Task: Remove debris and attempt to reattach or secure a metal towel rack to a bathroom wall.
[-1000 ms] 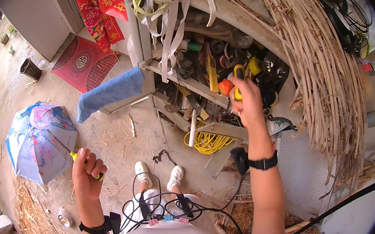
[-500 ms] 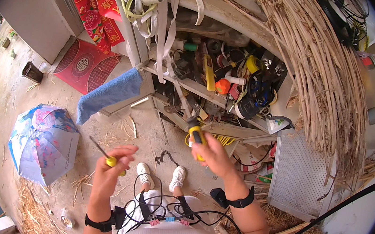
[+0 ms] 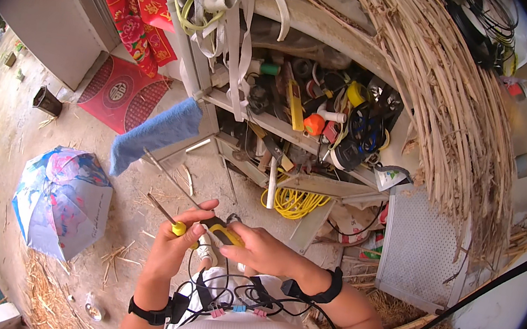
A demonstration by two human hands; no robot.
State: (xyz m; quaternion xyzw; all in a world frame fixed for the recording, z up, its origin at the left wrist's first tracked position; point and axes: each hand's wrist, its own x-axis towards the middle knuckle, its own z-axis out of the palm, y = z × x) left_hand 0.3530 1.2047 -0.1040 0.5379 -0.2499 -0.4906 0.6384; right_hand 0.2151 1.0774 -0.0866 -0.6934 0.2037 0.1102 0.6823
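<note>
My left hand [image 3: 175,239] is closed around a screwdriver with a yellow handle [image 3: 178,227], its thin shaft pointing up and left. In my right hand [image 3: 259,249] is a saw-like tool with a yellow and black handle [image 3: 226,233]. Its long narrow blade [image 3: 172,179] slants up and left, past the fingers of my left hand. I cannot tell whether those fingers touch it. Both tools are held close together in front of my body, above my white shoes.
Ahead stands an open cabinet [image 3: 330,187] crammed with tools, tape and cords, with a yellow coil of cord [image 3: 295,203] low down. A bundle of dry stalks [image 3: 445,102] leans at the right. A blue towel [image 3: 155,136] and an open umbrella [image 3: 62,201] are at left. Black cable [image 3: 415,327] crosses my right arm.
My right hand has drawn the yellow and black tool back from the cabinet, down and left to my left hand. Its blade now points up-left. My left hand has shifted slightly right with the screwdriver.
</note>
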